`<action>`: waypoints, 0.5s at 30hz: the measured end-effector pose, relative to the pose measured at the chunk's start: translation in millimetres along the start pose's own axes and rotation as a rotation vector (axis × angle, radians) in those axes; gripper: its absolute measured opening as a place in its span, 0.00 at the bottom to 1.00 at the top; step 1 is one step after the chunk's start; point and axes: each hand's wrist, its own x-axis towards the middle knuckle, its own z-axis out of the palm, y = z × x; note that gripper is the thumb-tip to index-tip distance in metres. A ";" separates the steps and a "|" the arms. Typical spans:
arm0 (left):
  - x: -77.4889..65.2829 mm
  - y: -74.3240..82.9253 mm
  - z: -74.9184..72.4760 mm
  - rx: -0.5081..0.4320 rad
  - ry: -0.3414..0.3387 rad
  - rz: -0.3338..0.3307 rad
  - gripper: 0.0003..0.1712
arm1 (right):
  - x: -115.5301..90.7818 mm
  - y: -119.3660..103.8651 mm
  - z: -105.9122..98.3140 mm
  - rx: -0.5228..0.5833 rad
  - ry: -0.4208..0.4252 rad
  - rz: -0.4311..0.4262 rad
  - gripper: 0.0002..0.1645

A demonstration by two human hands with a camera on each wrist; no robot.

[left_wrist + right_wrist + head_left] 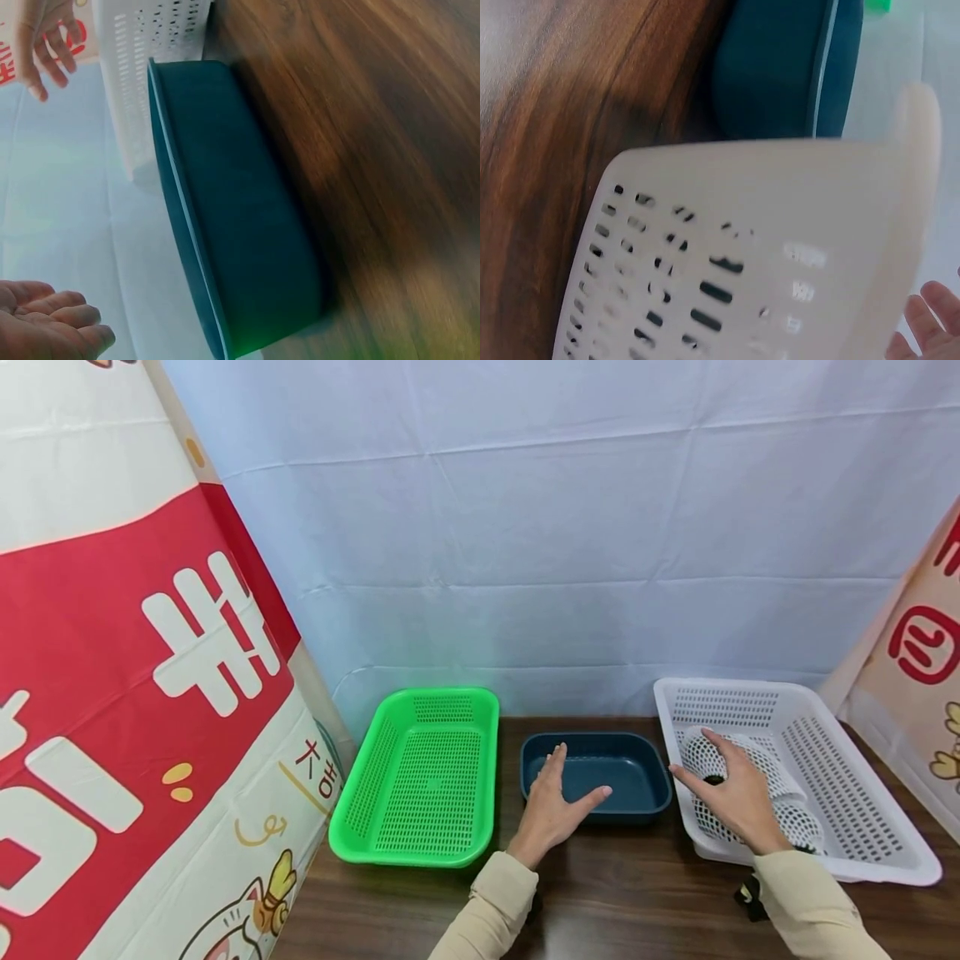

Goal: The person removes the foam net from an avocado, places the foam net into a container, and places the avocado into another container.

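Note:
My left hand (553, 810) hovers over the left part of a dark blue rectangular basin (626, 817), thumb spread away from the fingers and nothing held. In the left wrist view the basin's outer wall (232, 210) stands apart from the loosely bent fingers (67, 315). Above the left side of a white perforated basket (873, 870) is my right hand (738, 797), thumb and fingers apart, holding nothing. Inside that basket lie white netted rolls (798, 822), partly hidden by this hand; a dark spot shows at one. The right wrist view has the basket's wall (780, 172) close up.
A green perforated basket (412, 858) stands left of the basin. All three containers are on a dark wooden table (600, 893). Pale cloth (525, 527) hangs behind them, and printed cloth (150, 693) borders the left side.

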 end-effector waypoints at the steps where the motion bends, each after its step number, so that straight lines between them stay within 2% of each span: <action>1: -0.6 0.6 0.4 -0.008 -0.001 -0.004 0.55 | 0.2 1.3 -0.7 0.000 0.008 -0.003 0.49; 7: -3.4 3.1 5.1 -0.021 -0.016 -0.019 0.55 | -0.8 7.0 -5.1 -0.013 0.027 0.009 0.49; 15: -6.7 5.0 12.6 -0.028 -0.036 0.001 0.55 | -4.8 13.0 -10.7 -0.033 0.010 0.026 0.50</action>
